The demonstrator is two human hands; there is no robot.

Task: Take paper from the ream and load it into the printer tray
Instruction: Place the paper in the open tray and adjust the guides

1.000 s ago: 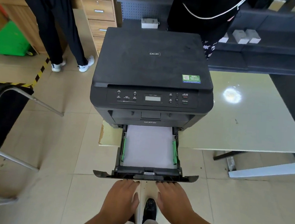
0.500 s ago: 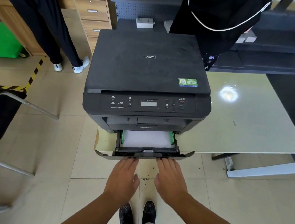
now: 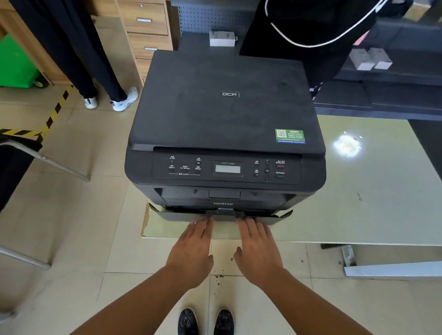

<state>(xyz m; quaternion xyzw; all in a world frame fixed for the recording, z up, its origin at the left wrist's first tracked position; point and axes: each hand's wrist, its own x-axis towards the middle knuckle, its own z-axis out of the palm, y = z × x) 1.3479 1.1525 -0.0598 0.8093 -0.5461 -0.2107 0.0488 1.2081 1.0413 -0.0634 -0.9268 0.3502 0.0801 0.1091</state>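
Against the matte black tray front (image 3: 221,216), both hands' flat fingers (image 3: 205,224) lie spread.

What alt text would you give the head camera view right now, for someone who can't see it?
Two open hands, left hand and right hand, press flat against the front of the paper tray, which sits almost fully inside a black printer. The printer stands on the corner of a pale table; two people stand behind it.
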